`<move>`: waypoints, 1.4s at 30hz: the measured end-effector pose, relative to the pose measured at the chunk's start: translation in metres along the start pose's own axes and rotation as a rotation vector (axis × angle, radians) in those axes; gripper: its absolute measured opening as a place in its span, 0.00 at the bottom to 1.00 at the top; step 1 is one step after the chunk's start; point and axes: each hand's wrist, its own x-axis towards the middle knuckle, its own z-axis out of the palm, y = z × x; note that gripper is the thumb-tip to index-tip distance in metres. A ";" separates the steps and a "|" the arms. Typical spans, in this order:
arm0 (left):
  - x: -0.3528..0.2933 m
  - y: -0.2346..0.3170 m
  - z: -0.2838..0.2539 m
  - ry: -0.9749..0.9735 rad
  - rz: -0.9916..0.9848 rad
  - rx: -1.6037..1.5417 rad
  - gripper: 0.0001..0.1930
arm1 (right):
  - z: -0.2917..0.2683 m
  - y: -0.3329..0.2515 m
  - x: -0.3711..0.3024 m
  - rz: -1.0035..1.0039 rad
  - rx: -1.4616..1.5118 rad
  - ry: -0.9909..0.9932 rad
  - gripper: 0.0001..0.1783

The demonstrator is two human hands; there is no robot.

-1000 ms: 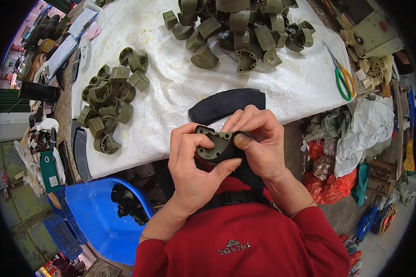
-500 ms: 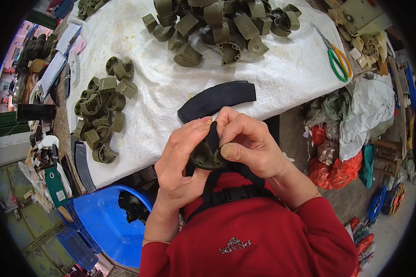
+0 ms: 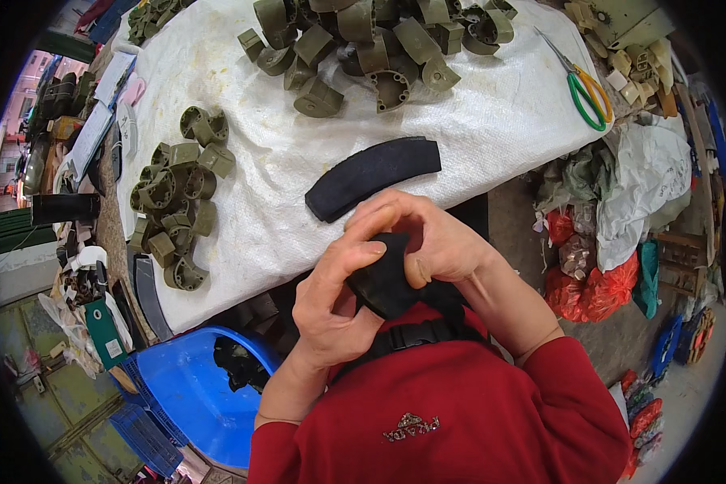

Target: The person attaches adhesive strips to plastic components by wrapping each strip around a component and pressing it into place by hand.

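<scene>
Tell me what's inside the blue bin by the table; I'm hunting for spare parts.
The blue bin holds a dark, crumpled black lump. Anything beneath it, and the bin's near side, is hidden.

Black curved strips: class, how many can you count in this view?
3: one black curved strip on the white sheet, one dark strip at the table's left edge, one black piece in both hands. Others may be hidden.

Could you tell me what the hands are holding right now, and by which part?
Both hands, left hand and right hand, pinch a black piece between them at its upper edges.
</scene>
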 end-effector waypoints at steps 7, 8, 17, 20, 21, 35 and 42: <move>0.009 -0.001 0.005 0.099 -0.053 -0.378 0.25 | -0.002 0.004 -0.002 0.032 -0.173 0.152 0.37; 0.009 -0.004 0.000 0.056 -0.072 -0.361 0.26 | -0.003 0.003 -0.003 -0.004 -0.074 0.120 0.39; 0.015 -0.002 -0.019 -0.025 -0.376 -0.532 0.48 | -0.001 -0.011 0.010 -0.135 -0.423 -0.163 0.23; 0.008 -0.008 0.004 0.150 -0.177 -0.389 0.48 | 0.014 0.002 0.010 -0.134 -0.224 0.035 0.22; 0.010 -0.010 0.006 0.134 -0.085 -0.221 0.45 | 0.020 0.003 0.009 -0.162 -0.203 0.075 0.18; 0.008 -0.013 0.004 0.348 -0.283 -0.266 0.28 | 0.015 0.004 0.012 -0.378 -0.927 -0.015 0.34; 0.006 -0.014 -0.012 0.101 -0.297 -0.791 0.32 | 0.017 -0.009 0.008 -0.423 -1.207 0.148 0.34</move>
